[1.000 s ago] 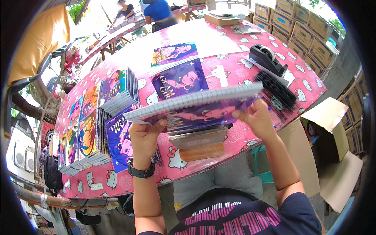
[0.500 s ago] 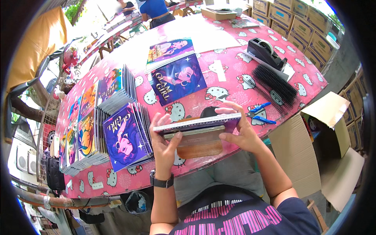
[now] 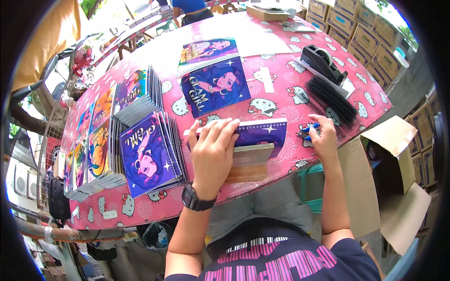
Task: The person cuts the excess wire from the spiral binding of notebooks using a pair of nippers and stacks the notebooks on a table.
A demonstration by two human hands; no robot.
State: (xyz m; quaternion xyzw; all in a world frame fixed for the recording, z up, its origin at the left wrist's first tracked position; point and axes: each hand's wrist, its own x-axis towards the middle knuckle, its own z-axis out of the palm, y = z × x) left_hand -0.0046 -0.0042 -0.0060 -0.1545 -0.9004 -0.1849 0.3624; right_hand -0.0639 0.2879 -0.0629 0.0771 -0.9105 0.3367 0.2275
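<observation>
notebook lowered flat under left hand; right hand away.

Pink cartoon-print tabletop. Fanned stacks of notebooks along its left side, two purple-cover notebooks flat at centre. Black tape dispenser upper right, black binding combs just below it. Cardboard boxes stacked far right; open carton on floor.
</observation>
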